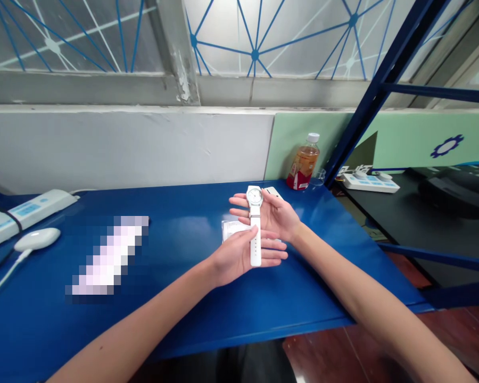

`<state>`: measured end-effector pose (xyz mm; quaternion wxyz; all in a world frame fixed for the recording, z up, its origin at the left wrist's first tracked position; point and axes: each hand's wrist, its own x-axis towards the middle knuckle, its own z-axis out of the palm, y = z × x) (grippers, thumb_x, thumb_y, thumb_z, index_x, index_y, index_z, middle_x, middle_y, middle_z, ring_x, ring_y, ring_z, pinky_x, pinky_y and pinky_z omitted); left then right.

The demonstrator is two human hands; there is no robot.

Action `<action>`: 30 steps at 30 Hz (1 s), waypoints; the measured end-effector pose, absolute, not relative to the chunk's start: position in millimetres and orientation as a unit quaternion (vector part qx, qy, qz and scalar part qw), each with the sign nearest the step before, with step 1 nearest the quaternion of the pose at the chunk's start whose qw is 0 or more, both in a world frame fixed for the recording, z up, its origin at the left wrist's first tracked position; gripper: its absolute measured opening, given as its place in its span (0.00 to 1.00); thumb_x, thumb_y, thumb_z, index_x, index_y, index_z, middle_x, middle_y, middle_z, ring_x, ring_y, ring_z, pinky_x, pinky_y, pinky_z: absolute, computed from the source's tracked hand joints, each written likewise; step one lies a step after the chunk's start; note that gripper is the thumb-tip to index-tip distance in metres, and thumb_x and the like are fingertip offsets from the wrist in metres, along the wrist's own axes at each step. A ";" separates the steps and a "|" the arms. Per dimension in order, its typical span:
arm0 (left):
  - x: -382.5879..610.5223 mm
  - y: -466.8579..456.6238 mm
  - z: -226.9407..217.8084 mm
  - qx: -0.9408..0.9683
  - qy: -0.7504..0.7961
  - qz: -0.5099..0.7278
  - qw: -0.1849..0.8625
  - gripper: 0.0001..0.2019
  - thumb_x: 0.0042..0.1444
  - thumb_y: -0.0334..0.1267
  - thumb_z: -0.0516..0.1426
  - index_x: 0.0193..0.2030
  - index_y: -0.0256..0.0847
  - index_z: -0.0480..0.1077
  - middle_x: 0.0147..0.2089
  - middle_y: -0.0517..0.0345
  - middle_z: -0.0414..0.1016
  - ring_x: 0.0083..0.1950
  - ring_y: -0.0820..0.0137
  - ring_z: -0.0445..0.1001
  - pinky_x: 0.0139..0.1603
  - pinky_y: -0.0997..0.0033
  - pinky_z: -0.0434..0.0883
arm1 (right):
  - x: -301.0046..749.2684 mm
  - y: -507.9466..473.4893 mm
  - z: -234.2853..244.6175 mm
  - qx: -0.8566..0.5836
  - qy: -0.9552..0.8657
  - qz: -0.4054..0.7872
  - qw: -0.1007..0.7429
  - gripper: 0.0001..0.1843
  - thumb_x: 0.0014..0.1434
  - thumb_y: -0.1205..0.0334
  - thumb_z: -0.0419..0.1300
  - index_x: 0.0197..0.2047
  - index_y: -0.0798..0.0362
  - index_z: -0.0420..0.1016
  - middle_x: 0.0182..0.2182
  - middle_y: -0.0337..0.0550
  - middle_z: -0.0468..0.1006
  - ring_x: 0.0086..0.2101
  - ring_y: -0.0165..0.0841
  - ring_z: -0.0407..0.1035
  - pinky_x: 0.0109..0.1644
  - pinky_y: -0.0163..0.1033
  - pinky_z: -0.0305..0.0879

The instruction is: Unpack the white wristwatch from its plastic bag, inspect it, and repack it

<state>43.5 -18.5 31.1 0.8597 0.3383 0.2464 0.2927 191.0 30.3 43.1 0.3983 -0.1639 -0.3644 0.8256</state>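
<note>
A white wristwatch (255, 223) stands upright between my hands above the blue table (191, 298). My right hand (273, 215) lies palm up behind the watch head, fingers stretched out, thumb against the case. My left hand (239, 255) holds the lower strap between thumb and fingers. A small white packet (230, 229) lies on the table just behind my left hand, partly hidden.
A bottle of amber drink (303, 162) stands at the table's back right corner. A white mouse (36, 238) and a white power strip (27, 210) lie at the left. A blurred white patch (109, 255) lies left of centre. A blue rack post (379, 90) and a black desk (423, 213) stand to the right.
</note>
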 end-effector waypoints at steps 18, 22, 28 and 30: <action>38.7 -16.2 38.1 0.343 0.278 0.336 0.832 0.20 0.66 0.46 0.56 0.55 0.29 0.68 0.59 0.32 0.72 0.56 0.50 0.76 0.60 0.50 0.67 | 204.5 36.8 42.2 -0.183 -0.495 0.680 0.509 0.13 0.64 0.55 0.58 0.50 0.48 0.72 0.46 0.45 0.83 0.61 0.37 0.64 0.68 0.52 0.50; 39.7 -16.5 33.1 0.385 0.292 0.379 0.789 0.17 0.63 0.40 0.61 0.54 0.33 0.70 0.56 0.38 0.75 0.55 0.52 0.77 0.60 0.50 0.68 | 198.6 29.6 40.6 -0.251 -0.587 0.619 0.457 0.13 0.59 0.53 0.64 0.46 0.48 0.76 0.58 0.47 0.74 0.64 0.43 0.59 0.65 0.56 0.55; 42.1 -17.6 25.4 0.439 0.339 0.398 0.730 0.17 0.57 0.44 0.65 0.47 0.32 0.74 0.43 0.42 0.81 0.48 0.54 0.80 0.53 0.52 0.73 | 193.9 28.8 36.8 -0.257 -0.598 0.580 0.489 0.11 0.52 0.62 0.67 0.41 0.48 0.79 0.61 0.44 0.69 0.60 0.44 0.64 0.65 0.53 0.56; 43.2 -19.2 24.8 0.454 0.338 0.391 0.726 0.19 0.56 0.47 0.65 0.45 0.33 0.75 0.40 0.44 0.81 0.45 0.54 0.81 0.51 0.52 0.74 | 191.0 27.0 38.3 -0.219 -0.550 0.651 0.475 0.17 0.54 0.64 0.64 0.49 0.48 0.77 0.56 0.45 0.75 0.58 0.42 0.67 0.66 0.53 0.55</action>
